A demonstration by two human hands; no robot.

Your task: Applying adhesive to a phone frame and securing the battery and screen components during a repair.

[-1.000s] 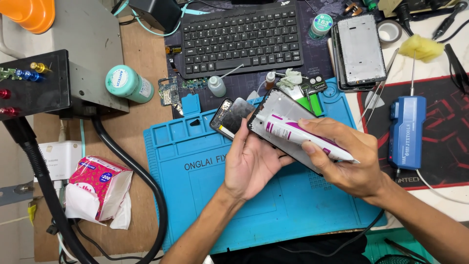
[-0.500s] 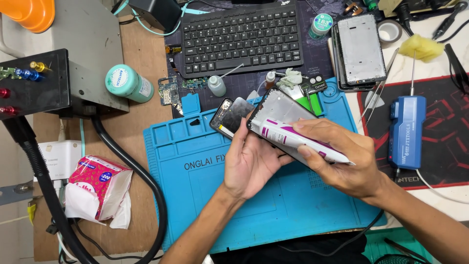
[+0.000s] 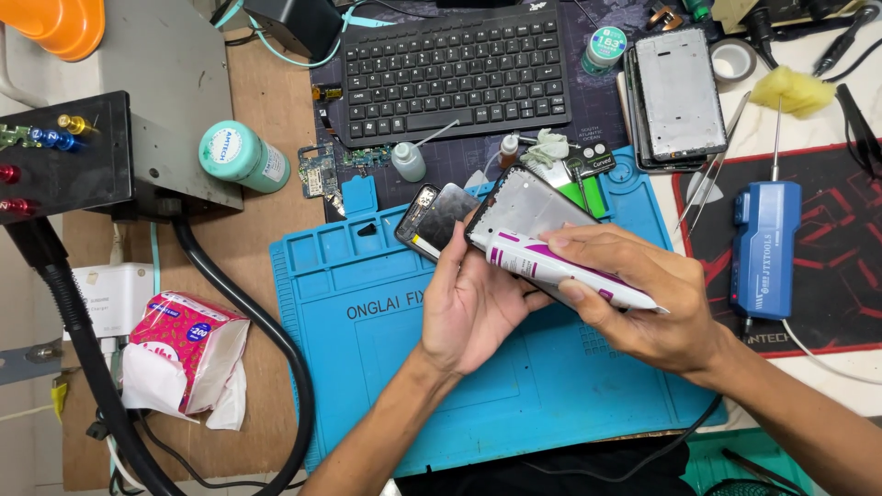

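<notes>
My left hand (image 3: 473, 308) cradles a phone frame (image 3: 525, 207) from below, tilted over the blue silicone work mat (image 3: 367, 367). My right hand (image 3: 643, 298) grips a white and magenta glue tube (image 3: 560, 268), its nozzle resting at the frame's left edge near my left fingertips. A second dark phone part (image 3: 439, 219) lies on the mat just left of the frame.
A black keyboard (image 3: 455, 73) sits at the back. Another phone frame (image 3: 678, 92), tweezers (image 3: 712, 179) and a blue tool (image 3: 763, 248) lie to the right. A teal canister (image 3: 243, 158), a black box (image 3: 69, 152) with a hose, and a pink tissue pack (image 3: 179, 354) are on the left.
The glue tube's nozzle has slid left along the phone frame toward its left edge. My left hand keeps the frame almost still.
</notes>
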